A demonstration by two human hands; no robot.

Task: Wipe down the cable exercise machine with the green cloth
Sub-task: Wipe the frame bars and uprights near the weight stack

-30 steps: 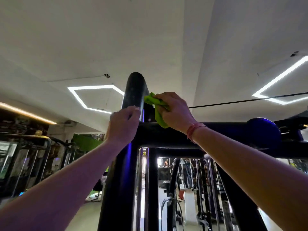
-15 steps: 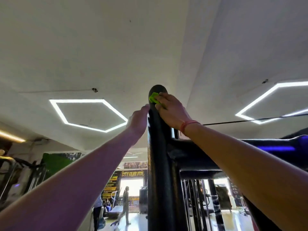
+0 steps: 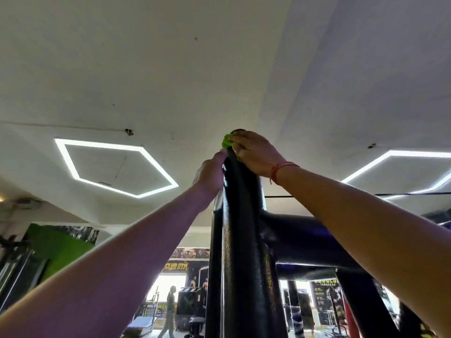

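- A single view, from a camera worn on the person's head; there is no second view to share any of the scene with.
- It tilts steeply upward, so the white ceiling fills the upper half of the frame.
- It sits close to the cable machine's black upright post, which rises through the centre.
- Both forearms reach up and away from the lens.
- The gym floor lies far below at the bottom edge.

Gym, seemingly: "City Club" banner, machines.

R hand pressed crumpled green cloth onto top of black metal machine post; L hand gripped post's side.
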